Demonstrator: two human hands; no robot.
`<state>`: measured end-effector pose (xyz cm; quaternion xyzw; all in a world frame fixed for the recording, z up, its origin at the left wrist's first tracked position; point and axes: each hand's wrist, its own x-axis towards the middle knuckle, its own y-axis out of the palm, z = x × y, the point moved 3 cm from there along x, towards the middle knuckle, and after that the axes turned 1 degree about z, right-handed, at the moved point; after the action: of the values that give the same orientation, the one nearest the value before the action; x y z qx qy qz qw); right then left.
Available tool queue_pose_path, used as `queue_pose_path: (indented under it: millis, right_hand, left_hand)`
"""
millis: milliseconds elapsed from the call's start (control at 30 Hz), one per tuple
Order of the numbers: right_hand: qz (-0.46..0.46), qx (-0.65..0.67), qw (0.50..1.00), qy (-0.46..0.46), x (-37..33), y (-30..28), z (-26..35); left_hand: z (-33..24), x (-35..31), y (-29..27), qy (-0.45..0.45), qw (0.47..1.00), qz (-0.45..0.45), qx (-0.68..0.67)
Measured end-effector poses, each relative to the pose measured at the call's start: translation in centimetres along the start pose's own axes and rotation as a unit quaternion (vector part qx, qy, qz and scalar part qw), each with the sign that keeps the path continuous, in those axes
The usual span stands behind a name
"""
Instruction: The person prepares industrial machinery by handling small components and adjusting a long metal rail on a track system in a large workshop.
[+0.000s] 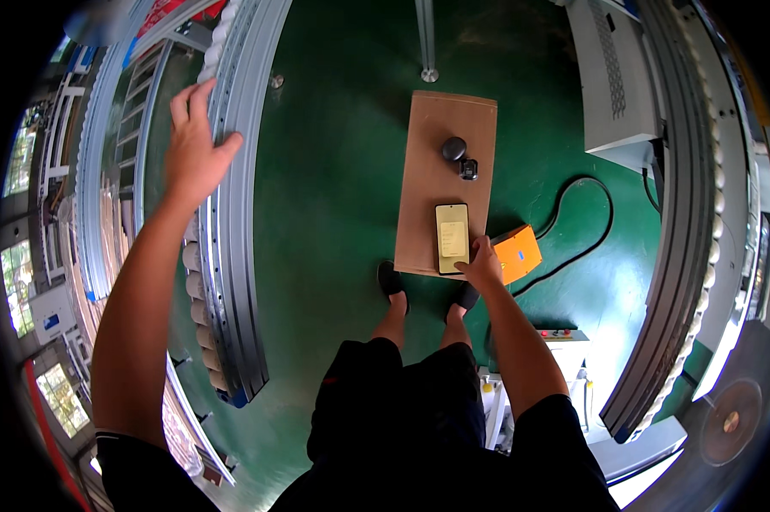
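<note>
My right hand (485, 263) has its thumb over the lower right corner of a smartphone (452, 241) with a lit yellowish screen. Its other fingers curl along the phone's right side. Below the phone is a brown cardboard box (432, 128) on the floor; I cannot tell whether the phone touches it. On the box top are a round black object (453, 149) and, right against it, a small black squarish object (468, 169). My left hand (199, 154) is at the grey metal conveyor rail (252, 171), thumb and fingers apart, holding nothing.
An orange box-shaped device (518, 254) stands beside the cardboard box, with a black cable (611, 213) looping right. Another roller conveyor rail (671, 282) runs along the right. A metal post (427, 43) meets the green floor ahead. A white cabinet (615, 77) is at upper right.
</note>
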<state>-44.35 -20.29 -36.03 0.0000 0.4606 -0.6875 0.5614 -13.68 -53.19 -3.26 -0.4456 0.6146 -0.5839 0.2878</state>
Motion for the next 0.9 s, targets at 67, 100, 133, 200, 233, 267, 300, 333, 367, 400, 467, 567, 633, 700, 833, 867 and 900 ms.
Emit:
queue_pose_path:
  millis: [67, 100, 133, 200, 233, 267, 300, 333, 367, 400, 467, 567, 633, 700, 833, 867, 900]
  right_hand:
    - [0.075, 0.012, 0.996, 0.052, 0.7, -0.5, 0.8]
    - [0.059, 0.022, 0.996, 0.064, 1.2, -0.8, 0.1]
    - [0.06, 0.017, 0.996, 0.065, 1.9, -0.7, -0.6]
    - [0.054, 0.131, 0.978, 0.152, 3.0, -0.4, -1.9]
    - [0.048, 0.123, 0.981, 0.139, 3.1, -0.2, -2.1]
    - [0.049, 0.118, 0.982, 0.138, 3.1, -0.2, -2.5]
    - [0.059, 0.111, 0.984, 0.129, 2.8, -0.1, -2.2]
    - [0.067, 0.104, 0.985, 0.12, 2.6, -0.1, -1.8]
    - [0.078, 0.103, 0.984, 0.122, 2.6, 0.0, -1.6]
    - [0.08, 0.1, 0.984, 0.121, 2.5, -0.2, -1.6]
    - [0.088, 0.11, 0.985, 0.097, 2.4, -0.4, -1.5]
    - [0.108, 0.099, 0.986, 0.075, 2.8, -0.9, -2.6]
    - [0.122, 0.054, 0.99, 0.037, 2.1, -1.0, -1.5]
    - [0.13, 0.008, 0.992, -0.001, 1.7, -1.0, -1.4]
    - [0.128, 0.017, 0.991, -0.02, 1.5, -0.5, -1.3]
    - [0.115, 0.015, 0.993, -0.004, 1.5, -0.3, -0.9]
    - [0.112, 0.013, 0.994, -0.004, 1.9, -0.3, -1.3]
  left_hand:
    - [0.3, -0.3, -0.2, -0.008, 1.0, 0.01, 0.006]
    - [0.1, 0.0, -0.1, 0.007, 1.0, 0.002, 0.011]
    - [-0.2, 0.2, -0.1, 0.022, 1.0, -0.007, 0.017]
    - [-0.5, 0.3, 0.0, 0.014, 1.0, -0.005, 0.019]
    - [-0.7, 0.3, 0.1, 0.005, 1.0, 0.0, 0.015]
    - [-0.7, 0.3, 0.1, -0.004, 1.0, 0.006, 0.01]
    - [-0.5, 0.1, 0.0, -0.011, 1.0, 0.006, 0.012]
    - [-0.3, 0.1, 0.0, -0.008, 1.0, 0.003, 0.019]
    - [-0.1, 0.0, 0.1, -0.005, 1.0, 0.001, 0.026]
    - [0.1, 0.0, 0.2, -0.01, 1.0, 0.001, 0.026]
    - [0.4, 0.0, 0.2, 0.005, 0.999, -0.03, 0.039]
    - [-0.2, 0.4, 0.5, 0.015, 0.999, -0.039, 0.026]
    - [0.1, 0.1, 0.3, 0.004, 0.999, -0.033, 0.031]
    - [0.2, 0.1, 0.3, -0.005, 0.999, -0.029, 0.031]
    - [0.5, 0.1, 0.3, 0.005, 0.999, -0.031, 0.04]
    - [0.6, 0.0, 0.2, 0.012, 0.999, -0.031, 0.041]
    - [0.4, 0.1, 0.2, 0.012, 0.999, -0.033, 0.038]
